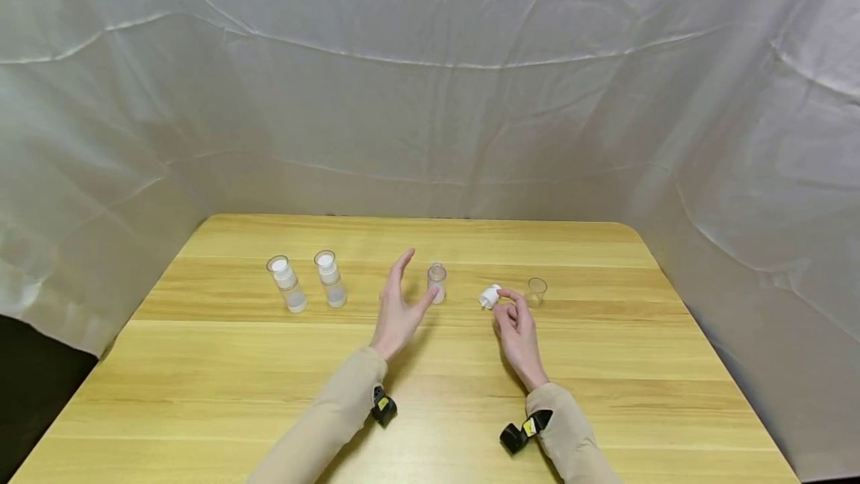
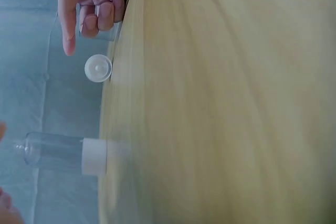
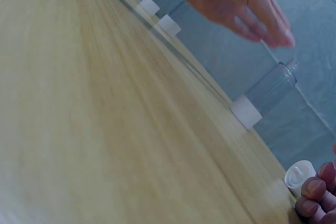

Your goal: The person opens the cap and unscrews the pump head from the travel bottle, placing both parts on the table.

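Note:
An uncapped clear bottle [image 1: 437, 280] with a white base [image 2: 94, 157] stands upright at mid-table, its threaded neck bare. Beside it on the left is my left hand [image 1: 395, 320], thumb and fingers spread wide and holding nothing; in the head view the thumb overlaps the bottle's lower part. A white pump cap [image 1: 489, 296] lies on its side to the bottle's right, its hollow end [image 2: 98, 68] facing the left wrist camera. My right hand [image 1: 519, 334] is close by the pump cap, index finger extended and the others loosely bent. A gap shows between them in the left wrist view.
A clear overcap [image 1: 537, 289] stands just beyond the right hand. Two bottles with white pumps and clear overcaps, one outer [image 1: 287, 284] and one inner [image 1: 331, 279], stand upright at the left. Grey cloth [image 1: 430, 133] hangs behind the wooden table [image 1: 430, 409].

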Demonstrator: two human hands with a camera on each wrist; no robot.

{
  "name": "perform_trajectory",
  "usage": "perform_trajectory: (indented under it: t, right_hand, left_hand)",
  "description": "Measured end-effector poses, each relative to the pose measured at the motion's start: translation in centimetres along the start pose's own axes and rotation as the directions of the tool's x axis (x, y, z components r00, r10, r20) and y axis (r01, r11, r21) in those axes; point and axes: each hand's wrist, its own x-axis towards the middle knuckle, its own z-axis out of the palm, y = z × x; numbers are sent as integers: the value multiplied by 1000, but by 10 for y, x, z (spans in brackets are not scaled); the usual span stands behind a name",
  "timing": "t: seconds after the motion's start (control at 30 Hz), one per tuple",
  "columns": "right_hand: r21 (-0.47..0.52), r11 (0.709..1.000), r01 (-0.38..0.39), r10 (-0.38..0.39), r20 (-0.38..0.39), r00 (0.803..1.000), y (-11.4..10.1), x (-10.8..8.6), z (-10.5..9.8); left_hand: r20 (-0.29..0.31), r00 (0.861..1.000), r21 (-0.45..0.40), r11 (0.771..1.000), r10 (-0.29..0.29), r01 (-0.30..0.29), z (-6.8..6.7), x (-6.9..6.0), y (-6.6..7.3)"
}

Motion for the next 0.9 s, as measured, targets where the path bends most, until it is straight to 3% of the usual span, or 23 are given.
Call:
perform_trajectory:
  t: [0.07, 0.13, 0.2, 0.27, 0.37, 0.43, 0.47, 0.53, 0.6, 0.8, 0.9]
  right_hand:
    - [3, 1000, 13, -13, -8, 1000, 7, 2, 0]
    - [-1, 999, 33, -33, -10, 999, 10, 3, 0]
    - [1, 999, 52, -52, -13, 999, 12, 2, 1]
    - [5, 998, 61, -61, -13, 998, 12, 2, 1]
    - [15, 998, 57, -56, -13, 998, 12, 2, 1]
    - [17, 999, 51, -51, -11, 999, 11, 2, 1]
    - [16, 999, 49, -49, -9, 999, 11, 3, 1]
    - [11, 999, 44, -44, -7, 999, 11, 3, 1]
    - [5, 999, 40, -40, -3, 999, 10, 2, 0]
    - [12, 999, 34, -34, 4, 999, 11, 2, 0]
    - [17, 999, 37, -37, 0, 999, 11, 2, 0]
  left_hand:
    - [-54, 994, 7, 996, 91, -91, -5, -1, 1]
    - [-119, 973, 26, 980, 197, -195, -11, -1, 1]
    - [-194, 934, 65, 954, 301, -294, -18, 1, 2]
    - [-271, 884, 112, 924, 381, -365, -25, 5, 3]
    - [-368, 816, 173, 895, 446, -411, -38, 10, 4]
    - [-415, 791, 202, 893, 450, -402, -47, 12, 3]
    - [-432, 786, 211, 897, 443, -389, -52, 13, 2]
    - [-457, 786, 224, 910, 415, -350, -61, 14, -2]
    - [-465, 802, 227, 926, 375, -302, -69, 14, -7]
    - [-426, 883, 182, 975, 197, -129, -84, 11, -22]
    - [-402, 911, 148, 988, 96, -39, -88, 9, -28]
